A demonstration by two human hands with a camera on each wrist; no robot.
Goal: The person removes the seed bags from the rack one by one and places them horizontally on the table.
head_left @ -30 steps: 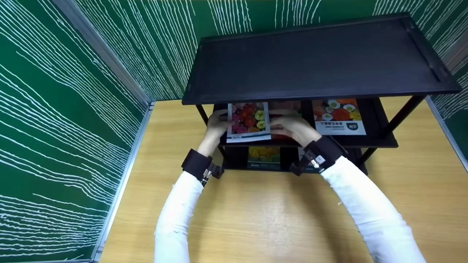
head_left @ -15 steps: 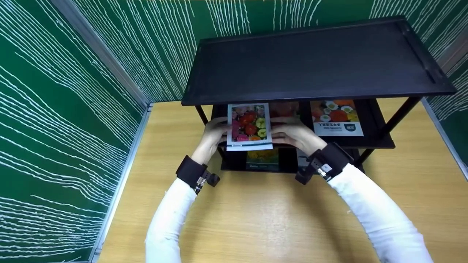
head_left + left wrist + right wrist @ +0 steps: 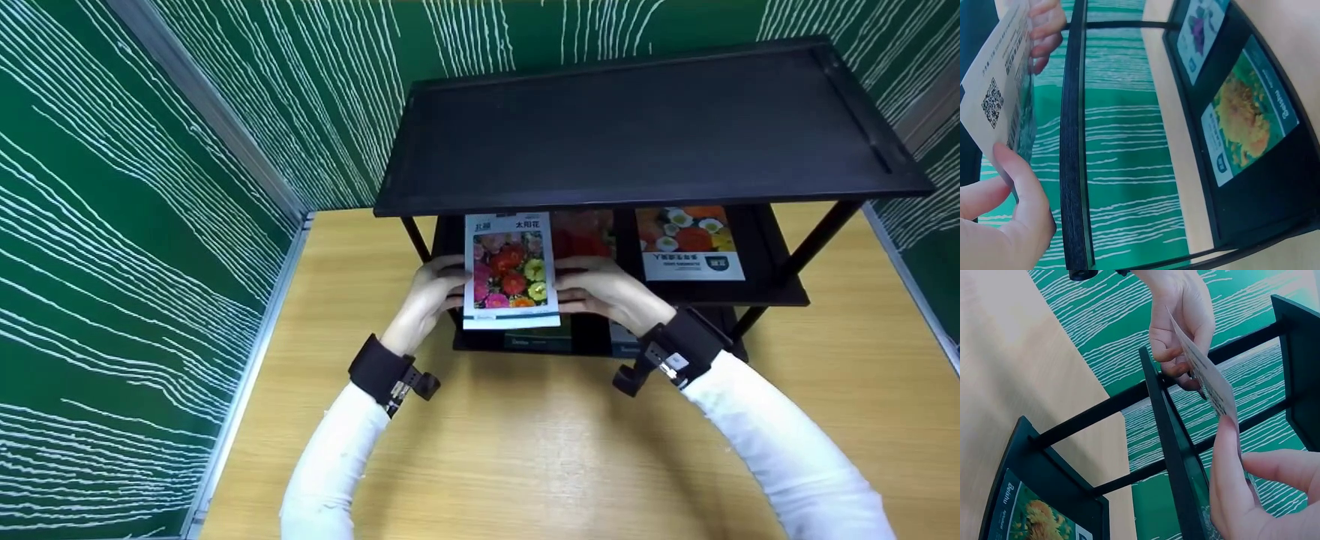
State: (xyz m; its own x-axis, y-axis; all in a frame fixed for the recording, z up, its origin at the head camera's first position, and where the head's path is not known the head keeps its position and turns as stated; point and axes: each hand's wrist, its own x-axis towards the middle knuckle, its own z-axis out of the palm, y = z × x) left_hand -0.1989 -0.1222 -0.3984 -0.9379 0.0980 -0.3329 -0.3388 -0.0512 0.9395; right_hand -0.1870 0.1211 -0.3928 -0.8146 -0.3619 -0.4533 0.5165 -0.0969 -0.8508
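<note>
A flower seed packet (image 3: 512, 277) with red, pink and yellow blooms on its white front is held between both hands at the front of the black rack's middle shelf. My left hand (image 3: 427, 296) pinches its left edge, my right hand (image 3: 611, 292) its right edge. In the left wrist view the white back of the packet (image 3: 994, 104) shows printed text and a QR code. Thumb and fingers of the right hand grip the packet's edge (image 3: 1213, 385) in the right wrist view, where it appears nearly edge-on.
The rack's wide black top (image 3: 645, 127) overhangs the hands. On the middle shelf lie a red-flowered packet (image 3: 585, 232) and an orange-and-white one (image 3: 690, 247). Below are a yellow-flowered packet (image 3: 1244, 115) and a purple one (image 3: 1199, 34). Wooden table (image 3: 525, 435) in front; green walls behind and left.
Both hands have drawn the seed packet from under the rack's top toward the person, so its upper printed part shows. It now covers most of the yellow packet below.
</note>
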